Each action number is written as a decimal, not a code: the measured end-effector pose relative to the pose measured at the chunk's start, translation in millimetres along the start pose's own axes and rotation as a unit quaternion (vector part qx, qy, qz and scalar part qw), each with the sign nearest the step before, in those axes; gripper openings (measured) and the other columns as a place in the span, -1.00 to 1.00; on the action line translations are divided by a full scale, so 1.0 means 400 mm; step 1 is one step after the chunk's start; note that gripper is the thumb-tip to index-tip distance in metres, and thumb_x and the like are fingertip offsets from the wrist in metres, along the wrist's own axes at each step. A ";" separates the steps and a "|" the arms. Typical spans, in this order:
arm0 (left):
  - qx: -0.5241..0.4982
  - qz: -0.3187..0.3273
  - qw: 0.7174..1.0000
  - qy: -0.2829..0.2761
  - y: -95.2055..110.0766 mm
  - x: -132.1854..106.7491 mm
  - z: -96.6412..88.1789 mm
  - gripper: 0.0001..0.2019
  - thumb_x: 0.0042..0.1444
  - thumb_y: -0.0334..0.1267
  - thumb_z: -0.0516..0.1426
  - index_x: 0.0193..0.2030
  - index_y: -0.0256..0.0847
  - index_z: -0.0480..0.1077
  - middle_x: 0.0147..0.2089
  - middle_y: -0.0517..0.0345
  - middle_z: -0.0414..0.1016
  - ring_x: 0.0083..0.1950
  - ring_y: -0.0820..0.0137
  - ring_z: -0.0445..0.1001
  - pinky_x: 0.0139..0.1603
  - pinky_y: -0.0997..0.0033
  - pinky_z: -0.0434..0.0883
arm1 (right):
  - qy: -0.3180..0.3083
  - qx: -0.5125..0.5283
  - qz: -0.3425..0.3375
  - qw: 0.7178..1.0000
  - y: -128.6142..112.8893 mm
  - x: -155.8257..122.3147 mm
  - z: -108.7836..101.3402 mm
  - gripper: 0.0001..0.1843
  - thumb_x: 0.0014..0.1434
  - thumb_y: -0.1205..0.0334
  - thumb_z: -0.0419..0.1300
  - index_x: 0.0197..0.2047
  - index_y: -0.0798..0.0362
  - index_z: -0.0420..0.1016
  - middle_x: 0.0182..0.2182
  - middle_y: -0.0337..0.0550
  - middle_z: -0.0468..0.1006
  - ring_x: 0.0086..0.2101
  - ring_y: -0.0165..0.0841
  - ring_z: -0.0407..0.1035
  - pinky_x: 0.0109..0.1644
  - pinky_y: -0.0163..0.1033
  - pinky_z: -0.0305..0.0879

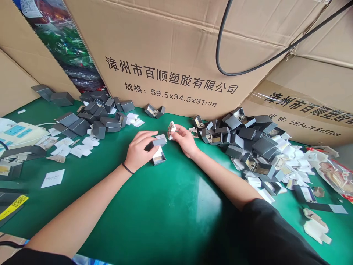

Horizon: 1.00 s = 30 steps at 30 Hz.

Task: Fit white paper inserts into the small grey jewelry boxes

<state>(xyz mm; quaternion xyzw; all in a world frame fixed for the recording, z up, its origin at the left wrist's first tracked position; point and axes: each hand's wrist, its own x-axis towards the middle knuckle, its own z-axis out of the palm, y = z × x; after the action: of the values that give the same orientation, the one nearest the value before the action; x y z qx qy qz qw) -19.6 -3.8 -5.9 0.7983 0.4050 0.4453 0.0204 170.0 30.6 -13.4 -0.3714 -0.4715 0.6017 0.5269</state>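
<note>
My left hand (142,149) is closed on a small dark grey box (159,160) near the middle of the green table. The box's lid is tipped open between thumb and fingers, and pale material shows inside. Just to the right, my right hand (184,139) pinches a small folded white insert (171,129), held apart from the box and a little beyond it. A small white card (161,137) shows behind the box, partly covered by the left fingers.
Piles of dark boxes lie at left (91,114) and right (245,136), with white paper scraps (292,162) beside them. Large cardboard cartons (171,44) wall off the back. A black cable (220,55) hangs in front of them. A power strip (20,130) sits far left.
</note>
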 end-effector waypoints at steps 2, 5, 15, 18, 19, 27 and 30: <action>0.046 -0.055 0.997 0.017 -0.010 -0.003 0.000 -0.94 0.02 -0.32 0.14 -0.32 -0.21 0.37 -0.01 0.00 0.50 0.05 0.25 0.42 0.06 0.21 0.39 | 0.007 -0.092 -0.058 0.994 0.003 0.007 -0.017 -0.53 -0.03 0.07 0.30 -0.04 0.01 0.39 -0.15 -0.16 0.49 -0.17 -0.34 0.39 -0.03 -0.17 0.38; 0.065 -0.135 0.989 0.011 -0.021 -0.005 0.001 -0.84 -0.02 -0.30 0.14 -0.28 -0.19 0.26 0.07 -0.04 0.45 0.05 0.20 0.43 0.00 0.21 0.40 | -0.001 -0.264 -0.161 0.951 0.004 0.008 -0.035 -0.54 0.02 0.17 0.23 0.02 0.04 0.37 -0.08 -0.07 0.43 -0.06 -0.28 0.33 0.01 -0.13 0.36; -0.035 -0.212 0.970 -0.115 -0.007 0.011 -0.018 -0.48 0.10 -0.29 0.00 0.24 -0.08 0.14 0.09 0.18 0.45 0.00 0.30 0.49 0.00 0.33 0.42 | -0.028 -0.436 -0.241 0.867 0.028 -0.003 -0.039 -0.56 0.07 0.28 0.14 0.06 0.06 0.32 0.00 -0.01 0.39 0.02 -0.23 0.30 0.06 -0.11 0.35; -0.020 -0.195 0.973 -0.117 -0.010 0.015 -0.023 -0.59 0.12 -0.25 -0.01 0.13 -0.14 0.29 0.10 0.15 0.44 0.06 0.28 0.44 0.12 0.30 0.35 | -0.026 -0.427 -0.228 0.875 0.028 -0.003 -0.039 -0.56 0.09 0.25 0.16 0.07 0.05 0.32 0.00 -0.03 0.42 -0.02 -0.25 0.33 0.03 -0.13 0.38; -0.019 -0.196 0.973 -0.121 -0.012 0.016 -0.024 -0.60 0.12 -0.23 0.00 0.12 -0.16 0.30 0.11 0.13 0.43 0.08 0.27 0.42 0.14 0.29 0.34 | -0.025 -0.428 -0.222 0.876 0.026 -0.003 -0.040 -0.56 0.09 0.24 0.17 0.07 0.04 0.33 0.00 -0.04 0.43 -0.03 -0.24 0.34 0.01 -0.12 0.40; -0.057 -0.158 0.954 -0.248 -0.022 0.020 -0.044 -0.36 0.14 -0.16 0.01 0.33 -0.27 -0.06 0.31 -0.08 0.13 0.31 0.15 0.12 0.27 0.13 0.17 | -0.022 -0.320 -0.178 0.930 0.019 -0.003 -0.041 -0.51 0.10 0.08 0.21 0.09 -0.01 0.33 -0.01 -0.06 0.43 -0.05 -0.26 0.38 -0.02 -0.15 0.45; -0.060 -0.150 0.948 -0.276 -0.027 0.020 -0.049 -0.33 0.18 -0.15 -0.03 0.38 -0.23 -0.18 0.33 -0.08 0.07 0.34 0.15 0.05 0.29 0.10 0.13 | -0.039 -0.253 -0.151 0.955 0.023 -0.004 -0.038 -0.47 0.08 0.03 0.23 0.10 0.00 0.32 0.01 -0.05 0.42 0.00 -0.24 0.36 0.02 -0.14 0.43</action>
<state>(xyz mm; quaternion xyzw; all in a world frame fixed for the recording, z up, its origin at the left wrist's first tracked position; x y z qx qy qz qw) -38.6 2.5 7.3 0.8173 0.4710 0.2231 0.2457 181.8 31.6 -26.4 -0.3935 -0.6792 0.3902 0.4813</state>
